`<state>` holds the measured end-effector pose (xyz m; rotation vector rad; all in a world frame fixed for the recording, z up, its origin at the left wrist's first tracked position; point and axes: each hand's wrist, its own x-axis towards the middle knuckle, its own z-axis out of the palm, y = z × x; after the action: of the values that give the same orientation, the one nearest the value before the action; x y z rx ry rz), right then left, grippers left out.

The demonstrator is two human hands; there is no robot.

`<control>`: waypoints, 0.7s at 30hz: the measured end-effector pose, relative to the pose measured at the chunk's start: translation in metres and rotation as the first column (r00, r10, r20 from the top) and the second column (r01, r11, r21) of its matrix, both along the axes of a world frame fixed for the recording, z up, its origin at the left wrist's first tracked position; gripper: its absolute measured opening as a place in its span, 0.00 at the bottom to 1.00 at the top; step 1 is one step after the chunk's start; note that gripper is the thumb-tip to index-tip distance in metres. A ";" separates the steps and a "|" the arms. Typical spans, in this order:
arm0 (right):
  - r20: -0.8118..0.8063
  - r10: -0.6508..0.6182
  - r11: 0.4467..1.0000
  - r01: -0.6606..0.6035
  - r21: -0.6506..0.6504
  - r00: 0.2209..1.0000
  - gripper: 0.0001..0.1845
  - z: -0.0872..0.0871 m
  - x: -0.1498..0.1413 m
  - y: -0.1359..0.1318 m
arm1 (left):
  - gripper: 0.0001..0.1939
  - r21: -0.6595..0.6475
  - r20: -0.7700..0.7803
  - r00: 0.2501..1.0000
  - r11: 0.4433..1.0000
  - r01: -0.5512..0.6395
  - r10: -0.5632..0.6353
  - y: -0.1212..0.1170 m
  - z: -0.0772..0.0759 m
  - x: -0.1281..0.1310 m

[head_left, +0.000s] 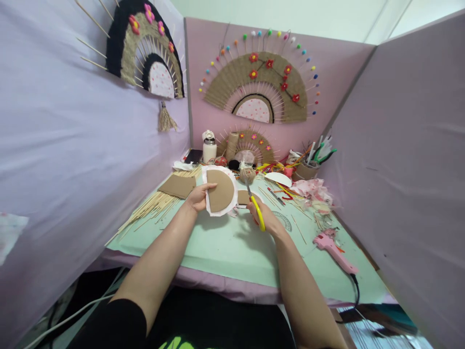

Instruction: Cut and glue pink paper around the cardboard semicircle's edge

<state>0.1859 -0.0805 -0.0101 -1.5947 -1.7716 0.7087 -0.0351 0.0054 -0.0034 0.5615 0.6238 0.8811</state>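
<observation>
My left hand (200, 196) is closed on a cardboard half-disc (221, 193), its thumb lying on the brown face near the straight edge. A white fabric border with a snipped edge shows around the cardboard. In my right hand (264, 215) is a pair of scissors (257, 209) with yellow handles, blades pointing up and away from me. The blades are apart from the half-disc, to its right. Behind the scissors, a second cardboard piece with a white border (243, 198) lies on the table.
Thin bamboo sticks (148, 208) and a cardboard piece (178, 186) lie at left. A pink glue gun (334, 252) with its cord rests at right. Twine ball (247, 174), white bottle (209, 150), protractor (282, 221), fabric scraps (314, 193) and a tool holder (305, 170) stand farther back.
</observation>
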 end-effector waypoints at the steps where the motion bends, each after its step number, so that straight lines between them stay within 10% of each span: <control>1: 0.026 0.014 1.000 -0.013 -0.019 1.000 0.24 0.000 0.000 0.000 | 0.20 0.005 0.006 1.000 1.000 -0.004 0.004 0.000 0.000 0.000; 21: 0.103 0.059 0.998 -0.055 -0.045 0.993 0.21 -0.013 -0.005 0.006 | 0.17 0.022 -0.012 0.999 0.999 0.041 -0.040 -0.006 0.003 0.003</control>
<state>0.1812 -0.0743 -0.0227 -1.6414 -1.8954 0.7045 -0.0324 -0.0009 -0.0006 0.5975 0.6123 0.8477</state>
